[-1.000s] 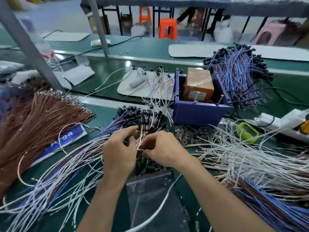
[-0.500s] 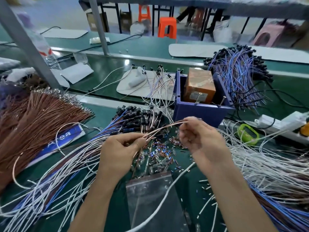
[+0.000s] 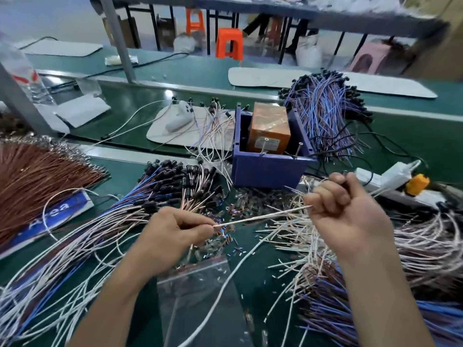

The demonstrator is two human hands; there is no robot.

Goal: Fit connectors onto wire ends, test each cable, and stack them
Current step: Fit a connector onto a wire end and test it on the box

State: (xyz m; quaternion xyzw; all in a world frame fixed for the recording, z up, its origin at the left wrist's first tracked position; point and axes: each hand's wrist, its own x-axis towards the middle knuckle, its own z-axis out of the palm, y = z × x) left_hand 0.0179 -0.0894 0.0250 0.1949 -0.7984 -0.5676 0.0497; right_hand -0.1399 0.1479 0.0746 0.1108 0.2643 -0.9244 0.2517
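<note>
A thin pale wire is stretched taut between my two hands over the green bench. My left hand pinches its left end between thumb and fingertips. My right hand grips the other end in a curled fist, up and to the right. Small loose connectors lie scattered under the wire. A fan of cables with black connectors lies behind my left hand. A heap of bare pale wires lies under my right hand.
A blue bin holding an orange box stands behind the hands. Brown wires fan out at left. A finished bundle of blue cables lies at back right. A clear bag lies between my forearms. A power strip is at right.
My hands were together at the connector pile, then drew apart. The right hand pulled the wire out to the right and upward until it is straight between both hands.
</note>
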